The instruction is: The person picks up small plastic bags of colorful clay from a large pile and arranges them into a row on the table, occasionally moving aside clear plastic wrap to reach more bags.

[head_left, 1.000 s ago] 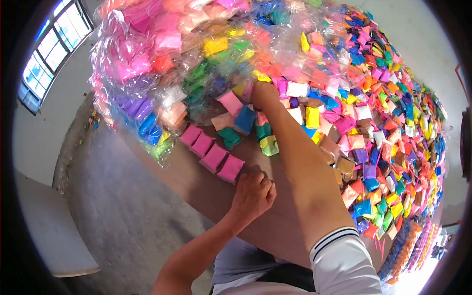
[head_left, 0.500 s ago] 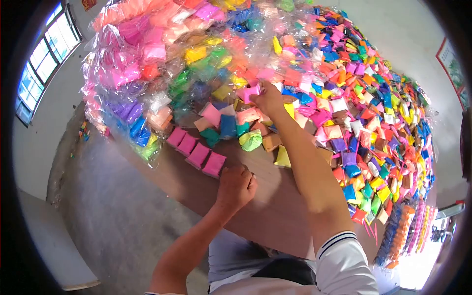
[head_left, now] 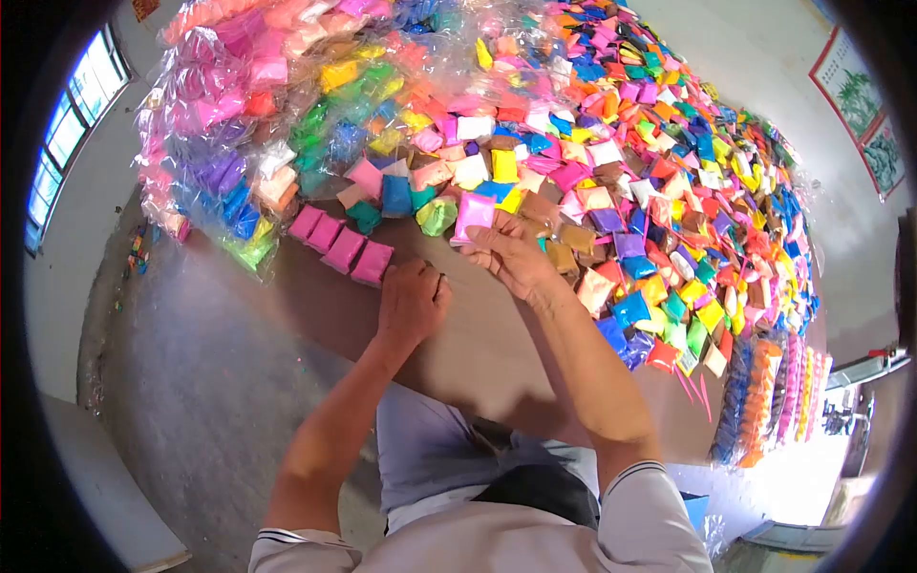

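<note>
Between the fingers and thumb of my right hand (head_left: 511,253) is a pink packet (head_left: 474,218), held above the brown table (head_left: 458,325). My left hand (head_left: 415,298) rests closed beside the near end of a row of several darker pink packets (head_left: 342,246). Its fingers are curled, and what they hold, if anything, is hidden. Past the row lie a blue packet (head_left: 396,196) and a crumpled light green packet (head_left: 437,217).
A large heap of coloured packets (head_left: 669,210) covers the far and right parts of the table. Clear plastic bags of packets (head_left: 220,105) are piled at the left. Long strips of orange packets (head_left: 759,401) hang at the right edge.
My right hand has drawn back from the heap toward me with a pink packet in it. My left hand stays near the end of the pink row. The view has shifted.
</note>
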The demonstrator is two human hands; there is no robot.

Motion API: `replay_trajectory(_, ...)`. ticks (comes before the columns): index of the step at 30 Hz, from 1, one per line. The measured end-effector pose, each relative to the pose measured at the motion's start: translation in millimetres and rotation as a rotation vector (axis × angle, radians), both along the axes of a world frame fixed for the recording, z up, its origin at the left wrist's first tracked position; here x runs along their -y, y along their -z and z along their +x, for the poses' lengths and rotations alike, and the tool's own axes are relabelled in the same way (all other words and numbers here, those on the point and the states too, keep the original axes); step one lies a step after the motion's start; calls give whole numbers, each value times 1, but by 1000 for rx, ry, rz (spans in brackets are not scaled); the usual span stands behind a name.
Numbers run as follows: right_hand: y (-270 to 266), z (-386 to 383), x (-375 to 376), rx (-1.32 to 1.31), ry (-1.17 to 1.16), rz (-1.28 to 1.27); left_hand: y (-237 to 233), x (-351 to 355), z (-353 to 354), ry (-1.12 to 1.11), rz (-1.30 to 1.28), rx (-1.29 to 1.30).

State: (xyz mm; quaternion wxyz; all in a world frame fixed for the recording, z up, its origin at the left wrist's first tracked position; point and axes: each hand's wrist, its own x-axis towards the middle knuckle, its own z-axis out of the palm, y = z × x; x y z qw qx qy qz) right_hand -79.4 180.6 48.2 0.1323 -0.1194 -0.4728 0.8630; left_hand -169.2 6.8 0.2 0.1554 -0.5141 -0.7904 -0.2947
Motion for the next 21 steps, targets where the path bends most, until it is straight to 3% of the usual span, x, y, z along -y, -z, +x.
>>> replay_trajectory(10,20,30,20,71,109,146,6,1,4,-54,78,-49)
replay_trajectory(21,22,37,39,29,90,-112,7,4,4,-84,61,-58)
